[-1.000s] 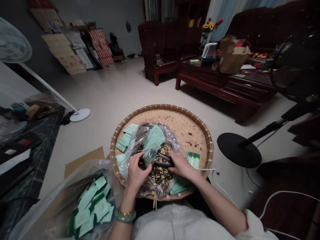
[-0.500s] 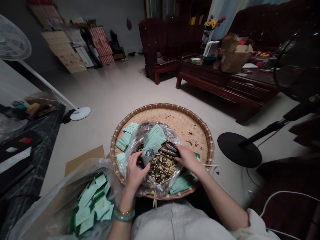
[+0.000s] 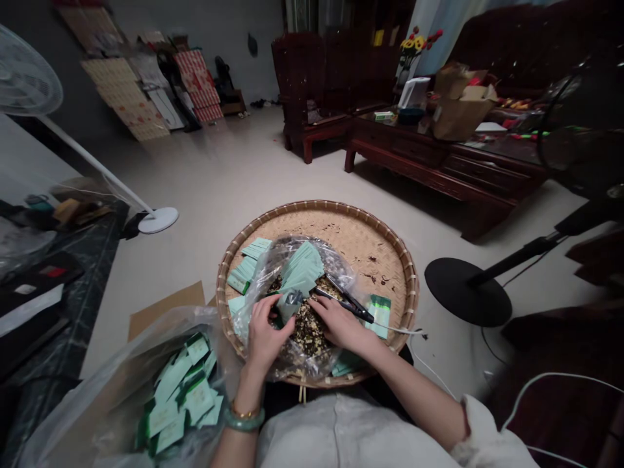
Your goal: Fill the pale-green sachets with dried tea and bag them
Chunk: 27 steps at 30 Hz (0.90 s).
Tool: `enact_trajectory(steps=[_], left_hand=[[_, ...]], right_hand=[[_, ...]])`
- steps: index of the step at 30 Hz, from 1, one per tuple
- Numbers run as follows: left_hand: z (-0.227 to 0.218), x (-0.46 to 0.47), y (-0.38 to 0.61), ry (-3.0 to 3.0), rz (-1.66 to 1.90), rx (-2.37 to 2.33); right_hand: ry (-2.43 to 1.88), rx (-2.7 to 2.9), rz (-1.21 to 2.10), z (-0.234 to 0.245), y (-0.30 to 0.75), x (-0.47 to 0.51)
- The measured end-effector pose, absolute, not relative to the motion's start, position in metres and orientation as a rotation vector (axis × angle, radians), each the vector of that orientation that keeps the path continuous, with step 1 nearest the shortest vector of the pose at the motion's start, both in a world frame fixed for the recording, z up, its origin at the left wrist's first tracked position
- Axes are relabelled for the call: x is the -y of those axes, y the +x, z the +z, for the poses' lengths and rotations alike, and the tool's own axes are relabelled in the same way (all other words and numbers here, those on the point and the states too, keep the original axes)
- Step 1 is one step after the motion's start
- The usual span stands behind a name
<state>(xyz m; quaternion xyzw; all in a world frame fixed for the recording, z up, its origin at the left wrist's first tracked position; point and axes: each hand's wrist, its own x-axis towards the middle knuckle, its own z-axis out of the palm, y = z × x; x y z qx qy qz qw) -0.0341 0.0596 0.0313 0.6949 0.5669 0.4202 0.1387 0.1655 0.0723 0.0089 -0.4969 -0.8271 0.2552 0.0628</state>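
Note:
A round woven tray [image 3: 390,250] sits in front of me with a clear plastic bag [image 3: 336,263] of loose dried tea [image 3: 305,322] and a stack of pale green packets [image 3: 302,266] in it. My left hand [image 3: 263,335] pinches a small open sachet [image 3: 288,304] over the tea. My right hand [image 3: 338,322] grips dark tongs [image 3: 348,300], their tips pointing toward the sachet. More green packets [image 3: 244,273] lie on the tray's left side, and one [image 3: 379,311] lies right of my right hand.
A plastic-lined box of green packets [image 3: 180,393] stands at lower left. White fan base [image 3: 156,220] to the left, black fan base [image 3: 465,292] to the right. Dark wooden furniture [image 3: 439,162] stands behind. A white cable [image 3: 429,367] runs along the floor.
My right hand has swung the tongs from the tea pile out to the right, then back in toward the sachet. The left hand stays on the sachet.

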Motion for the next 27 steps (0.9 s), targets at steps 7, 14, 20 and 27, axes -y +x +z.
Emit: enact_trajectory(steps=[7, 14, 20, 27], left_hand=[[0.03, -0.059, -0.034, 1.992, 1.212, -1.633], [0.03, -0.06, -0.034, 1.984, 1.217, -1.643], [0.029, -0.06, -0.036, 1.962, 1.222, -1.645], [0.028, -0.06, -0.037, 1.969, 1.21, -1.649]], right_hand=[[-1.5, 2.367, 0.848, 0.005, 0.166, -0.078], [-1.416, 2.166, 0.914, 0.001, 0.171, -0.085], [-1.395, 2.028, 0.967, 0.006, 0.173, -0.09], [-1.352, 2.209, 0.979, 0.001, 0.173, -0.087]])
